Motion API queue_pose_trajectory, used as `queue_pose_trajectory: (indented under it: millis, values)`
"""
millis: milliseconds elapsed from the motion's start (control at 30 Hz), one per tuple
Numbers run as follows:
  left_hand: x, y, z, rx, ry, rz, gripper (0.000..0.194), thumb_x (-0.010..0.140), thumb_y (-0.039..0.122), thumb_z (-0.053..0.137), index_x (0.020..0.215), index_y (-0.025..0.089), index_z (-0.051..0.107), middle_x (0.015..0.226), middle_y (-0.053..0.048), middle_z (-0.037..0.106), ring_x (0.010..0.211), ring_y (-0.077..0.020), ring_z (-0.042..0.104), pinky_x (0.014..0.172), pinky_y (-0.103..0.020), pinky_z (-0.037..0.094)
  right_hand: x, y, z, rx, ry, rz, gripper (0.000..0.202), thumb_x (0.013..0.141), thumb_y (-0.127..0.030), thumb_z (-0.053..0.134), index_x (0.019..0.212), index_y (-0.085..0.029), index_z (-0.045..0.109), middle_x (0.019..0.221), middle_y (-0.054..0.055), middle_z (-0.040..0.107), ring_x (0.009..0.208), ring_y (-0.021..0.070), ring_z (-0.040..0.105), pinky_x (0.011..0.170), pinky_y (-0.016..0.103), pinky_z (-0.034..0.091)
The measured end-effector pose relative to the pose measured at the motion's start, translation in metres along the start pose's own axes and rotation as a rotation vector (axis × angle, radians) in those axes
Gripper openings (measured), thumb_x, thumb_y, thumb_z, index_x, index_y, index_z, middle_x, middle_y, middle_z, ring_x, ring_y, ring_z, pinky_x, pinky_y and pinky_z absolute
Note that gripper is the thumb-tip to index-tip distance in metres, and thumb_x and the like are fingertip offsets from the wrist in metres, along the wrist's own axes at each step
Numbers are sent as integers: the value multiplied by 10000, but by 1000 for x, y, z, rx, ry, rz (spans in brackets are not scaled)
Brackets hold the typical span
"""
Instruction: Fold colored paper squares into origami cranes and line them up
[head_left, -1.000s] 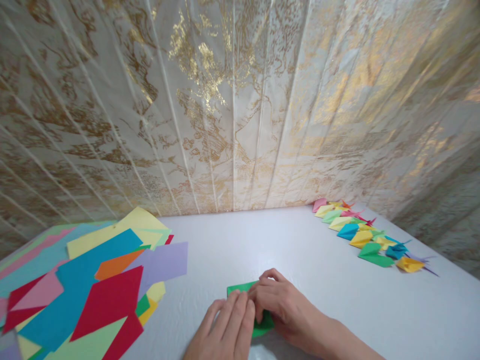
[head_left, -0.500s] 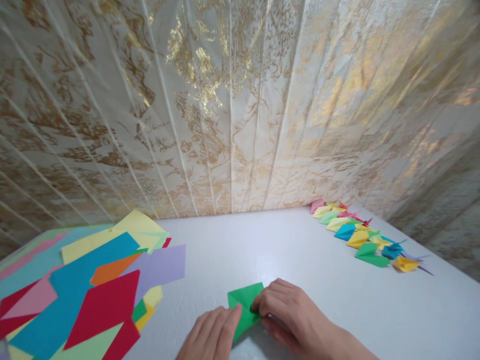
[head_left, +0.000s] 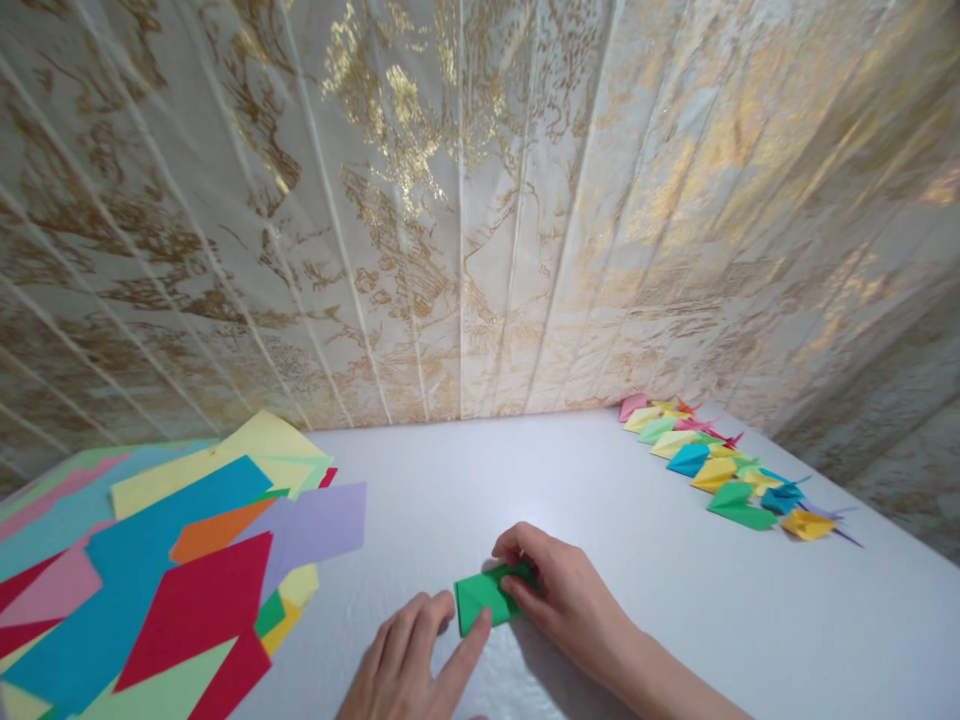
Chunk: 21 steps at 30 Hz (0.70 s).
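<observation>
A small piece of green origami paper [head_left: 474,600], folded into a narrow rectangle, lies on the white table at the bottom centre. Its right end is pinched by my right hand [head_left: 562,590], thumb on top and the other fingers curled behind the far edge. My left hand [head_left: 412,650] is at the lower left corner of the paper. Its thumb touches the near edge, while the fingers are spread apart and bent beside the left edge. Part of the paper's right end is hidden under my right hand.
Loose sheets of coloured paper, among them a red sheet [head_left: 199,610] and a purple sheet [head_left: 322,525], overlap on the left. Folded paper cranes [head_left: 739,505] stand in rows at the right edge of the white table [head_left: 465,490]. A gold-patterned curtain [head_left: 420,250] hangs behind.
The green paper has gone from a squarish shape to a narrower rectangle. My right hand has moved up to its far edge, and the left fingers have spread from lying together.
</observation>
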<state>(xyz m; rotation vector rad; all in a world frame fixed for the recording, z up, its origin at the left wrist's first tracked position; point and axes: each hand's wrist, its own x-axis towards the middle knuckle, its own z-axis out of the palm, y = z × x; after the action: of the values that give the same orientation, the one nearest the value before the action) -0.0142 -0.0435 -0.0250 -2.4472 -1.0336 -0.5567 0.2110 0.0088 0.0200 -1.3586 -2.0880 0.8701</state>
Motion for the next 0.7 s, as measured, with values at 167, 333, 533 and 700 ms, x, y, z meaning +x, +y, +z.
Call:
queue_pose_trajectory:
  millis: [167, 333, 533, 700]
  values:
    - [2, 0, 3, 71, 23, 142, 460, 1008, 531, 429, 1281, 232, 647, 1371, -20, 628, 1256, -214, 500, 912, -286, 434, 3, -1, 3, -43, -14, -44, 239, 763, -29, 538, 871, -205, 658, 842, -3, 666, 745, 144, 602, 683, 230, 423]
    - [3, 0, 5, 66, 14, 164, 393, 1026, 423, 416, 1273, 224, 648, 1348, 12, 657, 1262, -175, 504, 927, -259, 412, 9, 0, 6, -86, -19, -62, 244, 783, -10, 552, 863, -195, 689, 867, 11, 681, 787, 152, 637, 699, 227, 431]
    - [3, 1, 4, 58, -6, 148, 417, 1022, 447, 413, 1319, 240, 620, 1338, -1, 662, 1272, -161, 496, 948, -238, 392, 7, 2, 8, -105, -5, -69, 245, 806, -11, 550, 874, -202, 686, 861, 5, 678, 758, 146, 634, 685, 222, 430]
    - [4, 1, 2, 42, -9, 126, 424, 1017, 436, 426, 1349, 234, 595, 1324, -9, 671, 1252, -169, 507, 943, -248, 380, 8, 4, 11, -123, 22, -90, 236, 839, -27, 538, 883, -212, 677, 871, 1, 673, 736, 140, 629, 664, 219, 423]
